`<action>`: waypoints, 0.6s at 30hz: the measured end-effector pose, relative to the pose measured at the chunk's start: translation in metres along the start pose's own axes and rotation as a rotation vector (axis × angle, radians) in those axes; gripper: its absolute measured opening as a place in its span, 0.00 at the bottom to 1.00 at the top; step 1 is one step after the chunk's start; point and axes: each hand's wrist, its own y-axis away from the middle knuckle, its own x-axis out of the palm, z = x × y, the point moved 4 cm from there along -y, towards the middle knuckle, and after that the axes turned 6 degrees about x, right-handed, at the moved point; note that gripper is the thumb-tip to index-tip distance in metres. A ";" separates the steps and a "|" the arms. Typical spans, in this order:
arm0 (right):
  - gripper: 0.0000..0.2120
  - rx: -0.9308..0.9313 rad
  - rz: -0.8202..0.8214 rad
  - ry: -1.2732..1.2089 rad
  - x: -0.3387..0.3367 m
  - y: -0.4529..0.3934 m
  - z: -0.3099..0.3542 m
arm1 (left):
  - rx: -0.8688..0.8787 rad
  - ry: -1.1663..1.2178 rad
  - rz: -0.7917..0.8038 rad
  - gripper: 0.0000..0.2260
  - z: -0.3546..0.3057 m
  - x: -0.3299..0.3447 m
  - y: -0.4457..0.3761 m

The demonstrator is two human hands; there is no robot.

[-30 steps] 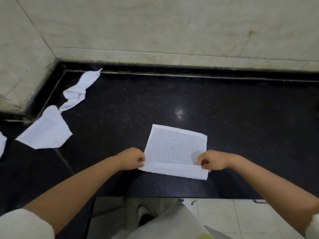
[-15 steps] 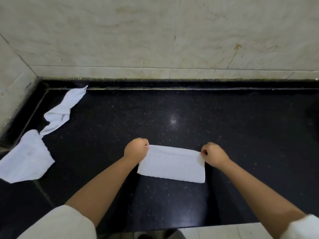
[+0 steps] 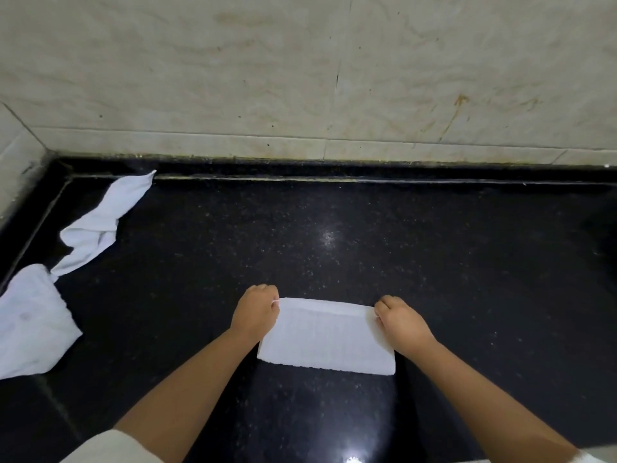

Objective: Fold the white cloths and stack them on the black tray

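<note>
A folded white cloth [image 3: 325, 335] lies flat on the black speckled stone counter [image 3: 434, 262], a wide rectangle doubled over on itself, its folded near edge thick and straight. The left hand [image 3: 256, 310] pinches the cloth's far left corner with curled fingers, a bit of white showing at the knuckles. The right hand [image 3: 399, 320] grips the far right corner the same way, fingers curled over the cloth's edge. Both forearms reach in from the bottom of the view, with white sleeves [image 3: 110, 447] at the elbows.

At the far left, a crumpled white cloth [image 3: 100, 225] trails from the counter's back corner toward the front, and just beside its near end a second loose white cloth [image 3: 31, 324] lies spread, partly cut off by the picture's left edge. Bare counter stretches between these cloths and the folded one, and also behind it and to its right. A beige marble wall [image 3: 300, 78] rises along the counter's back edge. The black tray cannot be made out.
</note>
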 end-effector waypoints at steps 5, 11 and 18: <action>0.11 -0.027 0.044 -0.141 -0.018 0.002 -0.001 | 0.062 -0.068 0.089 0.14 -0.004 -0.005 0.003; 0.13 -0.160 -0.108 -0.135 -0.066 0.001 0.003 | 0.057 -0.268 0.126 0.12 -0.004 -0.030 0.001; 0.13 -0.071 0.018 -0.126 -0.040 0.009 0.004 | 0.082 -0.427 0.160 0.17 -0.011 -0.005 0.000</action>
